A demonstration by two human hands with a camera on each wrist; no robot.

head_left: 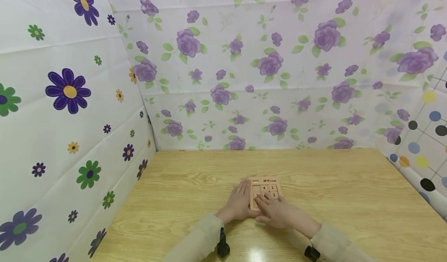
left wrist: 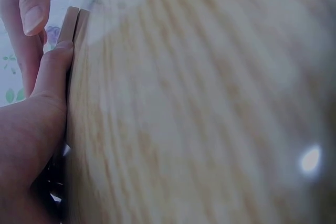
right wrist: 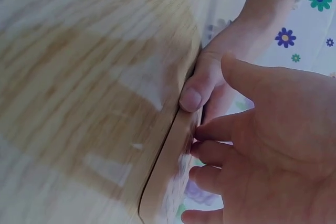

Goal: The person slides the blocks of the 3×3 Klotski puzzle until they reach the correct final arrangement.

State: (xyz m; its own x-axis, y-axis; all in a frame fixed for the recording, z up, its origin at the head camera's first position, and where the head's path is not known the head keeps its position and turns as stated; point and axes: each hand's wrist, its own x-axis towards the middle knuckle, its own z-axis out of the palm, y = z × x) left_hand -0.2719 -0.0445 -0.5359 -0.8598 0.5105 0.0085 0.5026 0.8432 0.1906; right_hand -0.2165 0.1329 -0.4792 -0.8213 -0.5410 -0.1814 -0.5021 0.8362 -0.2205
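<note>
A wooden number sliding puzzle (head_left: 266, 181) lies flat on the table, with tiles 4, 1 and 2 readable. Along its left side my left hand (head_left: 239, 203) rests with straight fingers, its thumb (right wrist: 192, 98) against the near edge in the right wrist view. My right hand (head_left: 277, 212) reaches over the lower right of the puzzle, and its fingertips touch the tiles. Those fingers and the palm hide several lower tiles. In the left wrist view the puzzle's side (left wrist: 67, 24) shows low on the tabletop, the left thumb along it.
The wood-grain table (head_left: 195, 169) extends around the puzzle on all sides. A cloth with purple roses (head_left: 269, 64) hangs behind it, a daisy-print cloth (head_left: 70, 137) at the left, a dotted one (head_left: 429, 161) at the right. Both wrists wear black camera straps.
</note>
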